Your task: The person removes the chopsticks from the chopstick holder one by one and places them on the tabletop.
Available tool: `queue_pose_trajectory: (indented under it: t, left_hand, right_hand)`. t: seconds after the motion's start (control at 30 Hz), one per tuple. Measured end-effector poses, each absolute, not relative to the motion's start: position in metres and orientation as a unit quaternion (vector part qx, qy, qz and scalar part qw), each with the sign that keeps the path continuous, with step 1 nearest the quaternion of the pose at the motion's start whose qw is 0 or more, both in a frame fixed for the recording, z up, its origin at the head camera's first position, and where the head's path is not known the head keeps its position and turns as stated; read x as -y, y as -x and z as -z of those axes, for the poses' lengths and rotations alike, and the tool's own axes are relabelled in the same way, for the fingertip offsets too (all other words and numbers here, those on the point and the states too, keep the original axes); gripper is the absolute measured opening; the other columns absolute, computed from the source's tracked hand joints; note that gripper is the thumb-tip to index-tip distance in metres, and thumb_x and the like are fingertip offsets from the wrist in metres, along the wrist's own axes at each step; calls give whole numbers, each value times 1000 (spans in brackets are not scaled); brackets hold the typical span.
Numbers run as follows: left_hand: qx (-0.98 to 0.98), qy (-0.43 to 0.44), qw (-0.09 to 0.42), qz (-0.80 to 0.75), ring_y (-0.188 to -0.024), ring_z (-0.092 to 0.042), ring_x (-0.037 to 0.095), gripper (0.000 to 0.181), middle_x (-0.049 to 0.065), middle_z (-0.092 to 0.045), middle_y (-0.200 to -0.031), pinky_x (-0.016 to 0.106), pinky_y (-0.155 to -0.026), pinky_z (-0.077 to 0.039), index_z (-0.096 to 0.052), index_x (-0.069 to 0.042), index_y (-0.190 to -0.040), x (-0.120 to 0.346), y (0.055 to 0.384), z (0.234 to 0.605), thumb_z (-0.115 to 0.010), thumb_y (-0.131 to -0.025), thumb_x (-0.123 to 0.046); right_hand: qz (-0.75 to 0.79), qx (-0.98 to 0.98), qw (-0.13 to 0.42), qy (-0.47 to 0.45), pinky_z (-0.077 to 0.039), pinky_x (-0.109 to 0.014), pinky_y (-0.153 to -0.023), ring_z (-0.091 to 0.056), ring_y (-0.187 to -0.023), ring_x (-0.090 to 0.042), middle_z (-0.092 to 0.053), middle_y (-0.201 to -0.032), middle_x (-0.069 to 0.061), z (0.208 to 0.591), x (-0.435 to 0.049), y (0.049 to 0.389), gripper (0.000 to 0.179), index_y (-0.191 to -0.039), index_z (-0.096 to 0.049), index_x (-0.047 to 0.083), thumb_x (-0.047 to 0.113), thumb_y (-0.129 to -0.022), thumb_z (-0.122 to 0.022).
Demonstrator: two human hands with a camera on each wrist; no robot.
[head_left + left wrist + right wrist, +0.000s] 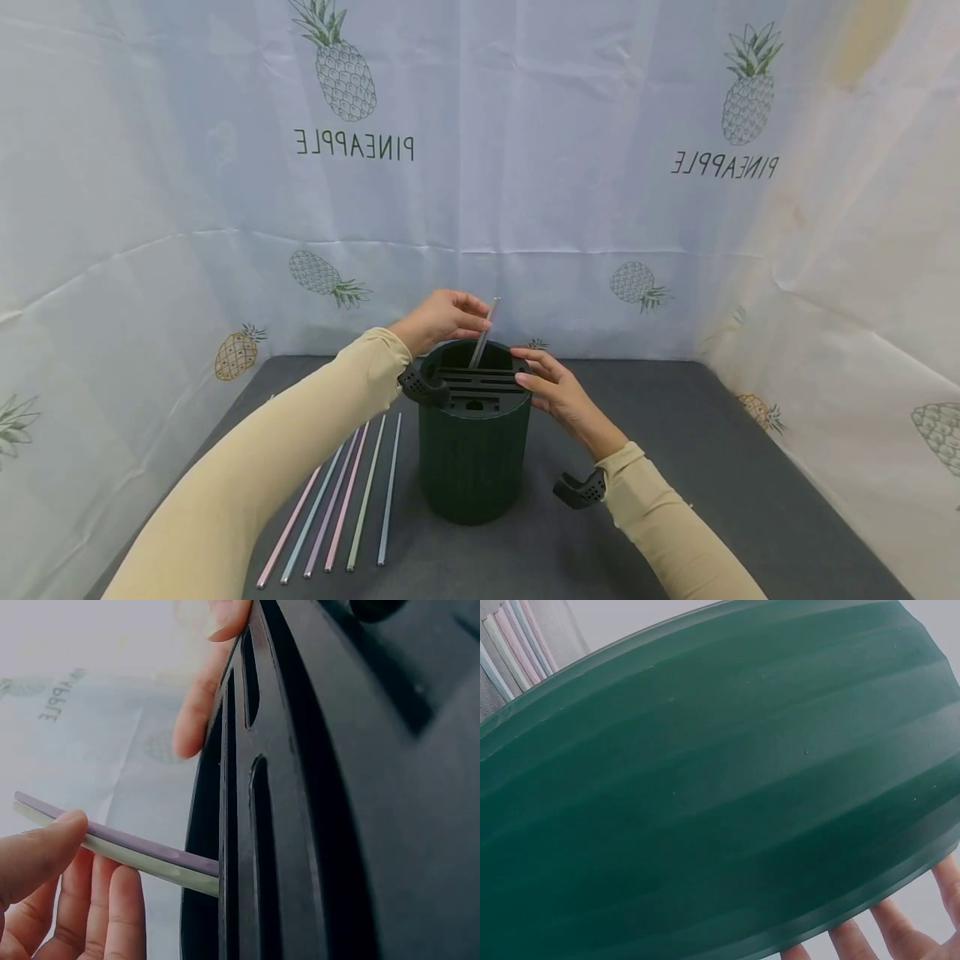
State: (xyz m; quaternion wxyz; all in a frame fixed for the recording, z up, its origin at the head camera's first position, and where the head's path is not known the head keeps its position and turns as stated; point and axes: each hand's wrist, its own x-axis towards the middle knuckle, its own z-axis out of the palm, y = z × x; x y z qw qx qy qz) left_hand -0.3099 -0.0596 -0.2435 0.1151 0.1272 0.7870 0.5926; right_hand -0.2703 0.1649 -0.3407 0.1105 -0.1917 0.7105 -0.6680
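My left hand (444,321) pinches a pair of chopsticks (484,333) between thumb and fingers. In the left wrist view they show as one purple chopstick (135,838) and one pale green chopstick (161,868), side by side. Their lower ends go down into the back opening of a dark green ribbed utensil holder (472,458), where they are hidden. A black slotted insert (480,383) covers the holder's front part. My right hand (558,390) rests on the holder's right rim, its fingers fairly straight against the edge.
Several pastel chopsticks (360,500) lie in a spread row on the dark table (637,533), left of the holder, partly behind the left sleeve (277,450). A pineapple-print curtain (540,192) encloses the back and sides.
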Motion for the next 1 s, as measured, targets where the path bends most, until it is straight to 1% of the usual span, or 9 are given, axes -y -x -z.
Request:
queue_pose_trajectory:
  t: [0.13, 0.27, 0.43, 0.47, 0.57, 0.67, 0.7, 0.8, 1.0]
  left_hand:
    - [-785, -119, 107, -599, -111, -61, 27, 33, 15, -59, -117, 36, -97, -53, -59, 2, -121, 60, 308, 241, -67, -90, -3]
    - [-777, -123, 80, -612, -105, -63, 26, 27, 11, -61, -109, 35, -94, -55, -60, 2, -115, 60, 306, 236, -67, -90, -4]
    - [-744, -156, 34, -649, -111, -61, 31, 23, 6, -60, -105, 36, -95, -54, -58, 1, -112, 64, 299, 220, -66, -92, -5]
    - [-736, -163, 23, -657, -110, -62, 30, 22, 5, -60, -103, 36, -95, -54, -58, 1, -111, 65, 298, 216, -66, -91, -5]
    - [-699, -183, -10, -691, -101, -64, 23, 18, 2, -61, -98, 33, -92, -55, -59, 0, -107, 73, 293, 201, -65, -91, -3]
    - [-637, -196, -42, -744, -87, -65, 14, 12, 1, -62, -92, 27, -85, -57, -62, -5, -99, 83, 288, 184, -65, -89, 3]
    - [-610, -199, -51, -765, -83, -64, 13, 13, 1, -62, -91, 25, -83, -57, -63, -5, -97, 88, 286, 179, -65, -89, 4]
    - [-528, -203, -84, -820, -78, -65, 13, 15, 3, -63, -87, 21, -76, -58, -65, -6, -92, 104, 280, 164, -65, -87, 8]
    - [-413, -199, -141, -877, -71, -65, 15, 14, 6, -64, -84, 21, -68, -58, -67, -2, -92, 144, 267, 147, -68, -83, 9]
  right_hand:
    - [666, -711, 111, 193, -23, -65, -114, -20, -146, -34, -18, -160, -10, 341, -165, 271, 52, -147, -38, 17, 28, -99, -55]
    - [666, -712, 110, 195, -25, -64, -113, -18, -147, -32, -17, -160, -9, 341, -164, 270, 51, -146, -39, 18, 28, -99, -56]
    - [663, -716, 106, 192, -26, -64, -113, -18, -147, -31, -17, -160, -8, 341, -165, 269, 50, -145, -40, 21, 29, -98, -56]
    - [662, -717, 105, 191, -26, -64, -113, -18, -147, -31, -17, -160, -8, 341, -165, 269, 50, -145, -41, 21, 29, -98, -57]
    - [663, -716, 105, 193, -26, -63, -113, -19, -147, -30, -17, -160, -8, 341, -165, 269, 51, -145, -41, 21, 29, -98, -57]
    - [664, -714, 104, 196, -26, -63, -113, -20, -147, -30, -17, -160, -8, 341, -165, 268, 51, -146, -40, 20, 28, -98, -56]
    - [664, -714, 104, 196, -25, -63, -113, -20, -147, -30, -18, -160, -8, 341, -165, 268, 51, -146, -40, 20, 27, -98, -56]
    - [666, -713, 104, 193, -25, -63, -114, -20, -147, -30, -18, -160, -8, 340, -165, 267, 50, -145, -41, 20, 28, -98, -57]
    - [665, -713, 103, 198, -24, -64, -113, -16, -148, -31, -15, -160, -9, 340, -165, 267, 53, -146, -39, 19, 28, -98, -57]
